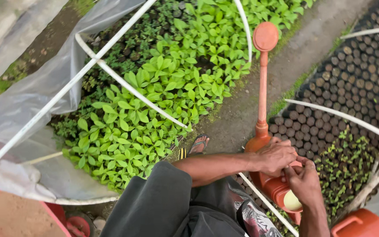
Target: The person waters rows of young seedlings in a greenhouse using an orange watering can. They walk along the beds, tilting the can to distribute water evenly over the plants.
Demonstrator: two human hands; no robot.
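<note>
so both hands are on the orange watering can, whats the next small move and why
Probably tip the watering can forward a little. Both the left hand and right hand grip its body, and the long spout ends in a rose head that sits over the bare path, between the leafy seedlings and the dark filled pots. No water shows yet.

Dark grey trousers [154,206]; striped sandal [197,145]; bare forearms

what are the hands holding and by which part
Both hands hold an orange watering can: the left hand grips the top of its body near the base of the spout, the right hand the handle at its rear.
</note>
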